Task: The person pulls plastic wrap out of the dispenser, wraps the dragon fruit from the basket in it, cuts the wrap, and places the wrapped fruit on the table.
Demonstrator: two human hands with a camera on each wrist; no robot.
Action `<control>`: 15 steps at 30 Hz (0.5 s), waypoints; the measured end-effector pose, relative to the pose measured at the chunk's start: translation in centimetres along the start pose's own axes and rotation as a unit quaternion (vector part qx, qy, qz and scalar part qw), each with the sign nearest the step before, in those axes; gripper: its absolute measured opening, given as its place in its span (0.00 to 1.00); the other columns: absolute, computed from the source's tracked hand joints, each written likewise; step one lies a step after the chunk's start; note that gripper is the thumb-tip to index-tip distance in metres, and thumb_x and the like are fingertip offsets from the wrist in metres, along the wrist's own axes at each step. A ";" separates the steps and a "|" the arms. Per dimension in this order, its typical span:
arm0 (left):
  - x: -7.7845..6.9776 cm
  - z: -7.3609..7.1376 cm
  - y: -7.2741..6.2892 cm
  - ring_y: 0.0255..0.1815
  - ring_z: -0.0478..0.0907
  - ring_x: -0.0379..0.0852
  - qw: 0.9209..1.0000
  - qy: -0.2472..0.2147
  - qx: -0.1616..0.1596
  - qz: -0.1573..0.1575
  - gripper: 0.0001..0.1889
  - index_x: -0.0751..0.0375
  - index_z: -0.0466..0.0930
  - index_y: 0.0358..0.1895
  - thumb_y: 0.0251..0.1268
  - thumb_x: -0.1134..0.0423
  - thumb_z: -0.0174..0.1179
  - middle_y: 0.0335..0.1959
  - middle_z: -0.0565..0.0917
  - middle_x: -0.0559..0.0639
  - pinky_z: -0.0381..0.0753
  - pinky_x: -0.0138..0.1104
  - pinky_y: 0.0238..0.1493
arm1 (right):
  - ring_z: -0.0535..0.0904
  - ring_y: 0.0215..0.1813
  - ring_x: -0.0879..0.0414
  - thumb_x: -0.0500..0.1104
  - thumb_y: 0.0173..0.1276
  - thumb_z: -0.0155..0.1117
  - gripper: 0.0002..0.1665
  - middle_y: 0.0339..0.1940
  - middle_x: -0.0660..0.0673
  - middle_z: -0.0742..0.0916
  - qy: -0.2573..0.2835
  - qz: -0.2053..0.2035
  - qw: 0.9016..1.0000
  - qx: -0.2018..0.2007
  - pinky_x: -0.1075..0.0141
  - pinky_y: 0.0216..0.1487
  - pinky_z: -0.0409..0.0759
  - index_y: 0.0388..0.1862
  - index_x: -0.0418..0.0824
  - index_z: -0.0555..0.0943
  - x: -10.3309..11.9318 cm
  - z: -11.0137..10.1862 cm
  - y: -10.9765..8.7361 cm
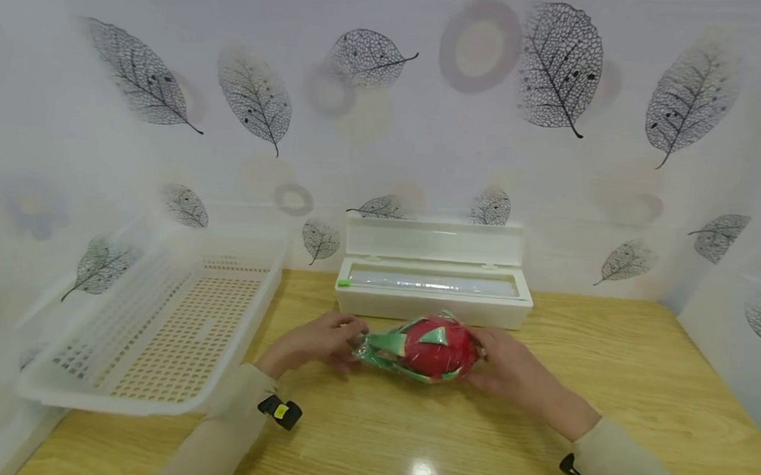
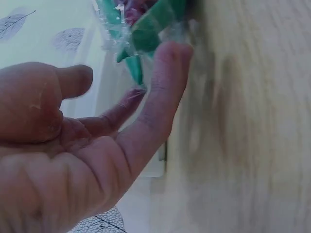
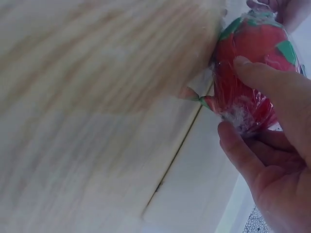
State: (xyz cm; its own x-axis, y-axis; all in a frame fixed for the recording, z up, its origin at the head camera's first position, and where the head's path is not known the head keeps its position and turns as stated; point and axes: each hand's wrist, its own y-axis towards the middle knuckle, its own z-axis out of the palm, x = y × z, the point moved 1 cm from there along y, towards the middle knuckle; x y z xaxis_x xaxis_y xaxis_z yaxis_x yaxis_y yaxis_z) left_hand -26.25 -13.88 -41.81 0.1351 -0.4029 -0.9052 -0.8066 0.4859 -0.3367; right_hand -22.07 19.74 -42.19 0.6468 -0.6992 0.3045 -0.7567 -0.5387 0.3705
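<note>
A red dragon fruit [image 1: 436,347] with green leafy scales, wrapped in clear plastic film, lies sideways between the two hands, its green end toward the left. My right hand [image 1: 509,367] holds the round red end. In the right wrist view the thumb [image 3: 260,73] lies across the fruit and the other fingers are around its end, by bunched film. My left hand [image 1: 325,341] is at the green end. In the left wrist view its fingers [image 2: 163,92] reach out to the wrapped green tips [image 2: 133,70], with the thumb standing apart.
Behind the fruit stands a white film dispenser box [image 1: 435,311], lid raised, with a roll of clear film [image 1: 429,282] inside. A white perforated plastic basket [image 1: 258,324] sits at the left. The wooden table [image 1: 372,435] meets a leaf-patterned covering [image 1: 410,147] at the back.
</note>
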 end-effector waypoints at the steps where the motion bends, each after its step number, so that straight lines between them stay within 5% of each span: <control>1: 0.0 0.0 0.0 0.42 0.89 0.53 1.000 -0.008 0.006 -0.001 0.22 0.70 0.71 0.64 0.84 0.55 0.46 0.52 0.83 0.64 0.90 0.43 0.41 | 0.86 0.50 0.49 0.39 0.48 0.85 0.42 0.51 0.41 0.89 0.017 0.009 1.000 0.012 0.59 0.48 0.88 0.62 0.32 0.78 -0.1 -0.1 0.1; 4: 0.2 0.0 0.0 0.42 0.89 0.53 1.000 -0.012 0.021 0.000 0.23 0.68 0.70 0.66 0.80 0.55 0.54 0.52 0.83 0.64 0.90 0.43 0.44 | 0.86 0.45 0.54 0.38 0.53 0.83 0.35 0.48 0.43 0.90 0.071 0.021 0.996 0.040 0.67 0.43 0.88 0.60 0.34 0.80 -0.6 -0.2 0.6; 8: 0.5 0.1 0.2 0.44 0.85 0.48 0.995 0.083 0.006 0.048 0.26 0.60 0.74 0.64 0.66 0.56 0.70 0.53 0.83 0.58 0.87 0.38 0.47 | 0.87 0.44 0.58 0.38 0.57 0.80 0.30 0.49 0.44 0.91 0.129 0.012 0.990 0.053 0.70 0.41 0.87 0.59 0.35 0.82 -1.1 -0.2 0.9; 11: 0.5 0.2 0.3 0.45 0.81 0.44 0.979 0.179 -0.020 0.092 0.27 0.54 0.78 0.59 0.57 0.55 0.76 0.52 0.83 0.54 0.83 0.36 0.46 | 0.87 0.43 0.58 0.38 0.57 0.80 0.31 0.49 0.43 0.91 0.143 0.005 0.988 0.055 0.70 0.40 0.87 0.60 0.34 0.82 -1.5 -0.3 0.8; 15: 0.1 0.2 0.4 0.43 0.81 0.43 0.964 0.233 -0.040 0.119 0.22 0.50 0.81 0.51 0.55 0.53 0.77 0.46 0.85 0.49 0.83 0.38 0.46 | 0.87 0.42 0.57 0.38 0.57 0.80 0.30 0.48 0.42 0.91 0.145 0.005 0.988 0.055 0.70 0.40 0.87 0.59 0.34 0.83 -1.7 -0.5 0.8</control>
State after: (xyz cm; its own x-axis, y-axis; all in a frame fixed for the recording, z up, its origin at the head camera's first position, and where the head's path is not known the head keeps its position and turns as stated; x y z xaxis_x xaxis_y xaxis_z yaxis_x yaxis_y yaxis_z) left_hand -26.41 -13.56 -42.10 -0.3164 -0.6013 -0.7337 -0.8274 0.5533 -0.0966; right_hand -23.70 20.74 -42.02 0.6270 -0.5489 0.5528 -0.7586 -0.5917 0.2728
